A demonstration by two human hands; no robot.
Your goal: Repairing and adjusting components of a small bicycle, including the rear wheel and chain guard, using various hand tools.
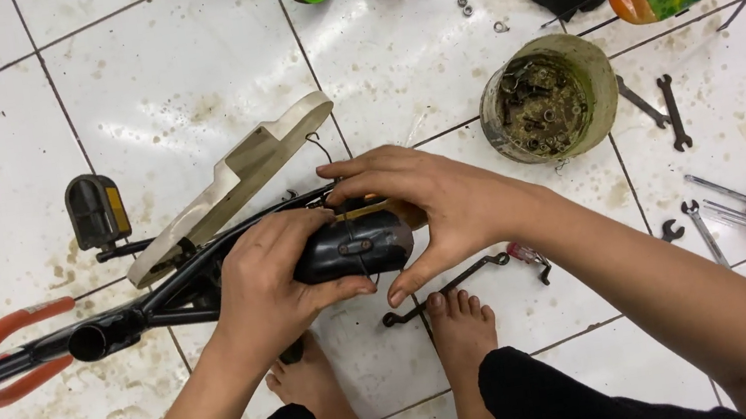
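A black bike part [354,246] with a brass-coloured strip on top sits in the middle of the tiled floor [161,84], on the end of a black bike frame [162,302]. The left hand [270,273] wraps tight around it. The right hand [426,202] grips its other end. A round tub [605,75] of rusty bits stands near, and wrenches [670,109] lie toward the floor's right edge.

Stained white floor tiles [180,81], dark grout
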